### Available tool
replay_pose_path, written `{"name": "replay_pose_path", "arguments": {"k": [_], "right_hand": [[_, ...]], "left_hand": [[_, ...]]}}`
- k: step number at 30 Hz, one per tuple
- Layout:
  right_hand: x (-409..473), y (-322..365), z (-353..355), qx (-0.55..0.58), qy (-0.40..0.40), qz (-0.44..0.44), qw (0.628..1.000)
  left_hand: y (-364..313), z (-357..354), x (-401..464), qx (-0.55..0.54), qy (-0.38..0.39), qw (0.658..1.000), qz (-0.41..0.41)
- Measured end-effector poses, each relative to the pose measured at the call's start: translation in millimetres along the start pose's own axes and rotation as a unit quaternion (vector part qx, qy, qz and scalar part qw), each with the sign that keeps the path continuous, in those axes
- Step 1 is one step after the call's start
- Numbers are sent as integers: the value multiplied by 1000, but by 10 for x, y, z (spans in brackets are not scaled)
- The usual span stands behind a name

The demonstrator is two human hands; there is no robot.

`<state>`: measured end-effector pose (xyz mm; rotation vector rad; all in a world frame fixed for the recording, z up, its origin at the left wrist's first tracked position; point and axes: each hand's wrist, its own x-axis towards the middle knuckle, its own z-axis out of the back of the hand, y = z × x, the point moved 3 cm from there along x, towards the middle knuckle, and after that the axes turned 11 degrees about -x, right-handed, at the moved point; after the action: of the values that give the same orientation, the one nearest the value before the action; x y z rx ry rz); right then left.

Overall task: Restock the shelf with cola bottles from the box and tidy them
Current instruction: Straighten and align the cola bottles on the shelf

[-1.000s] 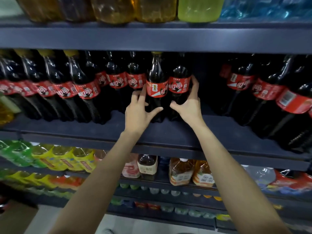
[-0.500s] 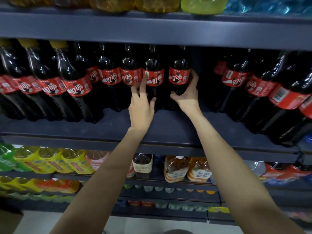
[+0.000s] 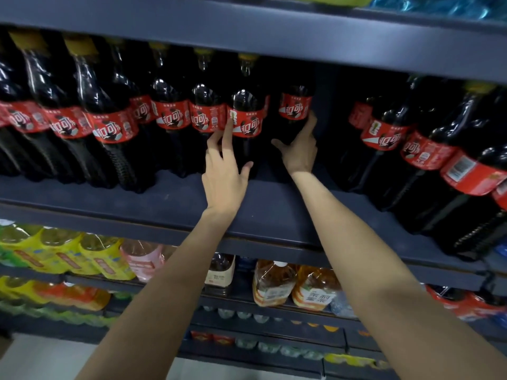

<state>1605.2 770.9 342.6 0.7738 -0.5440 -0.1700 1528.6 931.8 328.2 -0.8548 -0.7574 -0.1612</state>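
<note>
A dark shelf (image 3: 170, 197) holds a row of cola bottles (image 3: 109, 127) on the left, standing upright, red labels forward. Your left hand (image 3: 223, 171) rests straight fingers against a bottle (image 3: 245, 124) in the middle, holding nothing. Just right, your right hand (image 3: 300, 149) lies loosely spread on the end bottle (image 3: 295, 105), not gripping. A gap follows, then more bottles (image 3: 411, 149) near the front on the right. These look full, so probably heavy, stiff, smooth; grip them low on the body.

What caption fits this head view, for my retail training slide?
Left hand and right hand straighten two cola bottles on the shelf.
</note>
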Motion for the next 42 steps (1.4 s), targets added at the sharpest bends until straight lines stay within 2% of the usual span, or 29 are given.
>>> {"name": "replay_pose_path", "arguments": {"k": [9,14,17,19,21,23,25,28,30,32,35,38,42], "right_hand": [[305,67,-190,-71,-13,-5,997],[312,17,-218,-60,-6,9,998],[284,18,-148,-56,32,9,998],[198,35,-36,-36,61,19,997],[49,35,171,-38,52,57,996],[-166,-35,481,-47,4,87,995],[-420,-158,854,-34,-67,97,992],[-751,-353,1313,-76,-181,76,978],[-876,-470,1438,-105,-228,56,966],[-944,-561,1457,-108,-231,32,966],[-968,-612,1351,-126,-179,-10,976],[-915,-577,1234,-157,-146,-51,975],[-753,-538,1129,-157,-149,-113,970]], "left_hand": [[-20,3,1,0,-4,1000,14],[-66,8,-16,-1,1,1000,14],[-121,12,-89,-2,-6,1000,19],[-279,37,-158,-45,-38,998,36],[-544,34,-222,-146,-53,987,42],[-829,-14,-271,-270,-16,962,30],[-1010,-122,-262,-345,40,937,29],[-1080,-402,-120,-359,102,927,44],[-1099,-635,4,-355,135,924,47],[-1109,-888,132,-351,177,917,68],[-1075,-1249,297,-340,257,899,101],[-1011,-1512,417,-309,330,889,74],[-1029,-1706,556,-328,374,867,44]]}}
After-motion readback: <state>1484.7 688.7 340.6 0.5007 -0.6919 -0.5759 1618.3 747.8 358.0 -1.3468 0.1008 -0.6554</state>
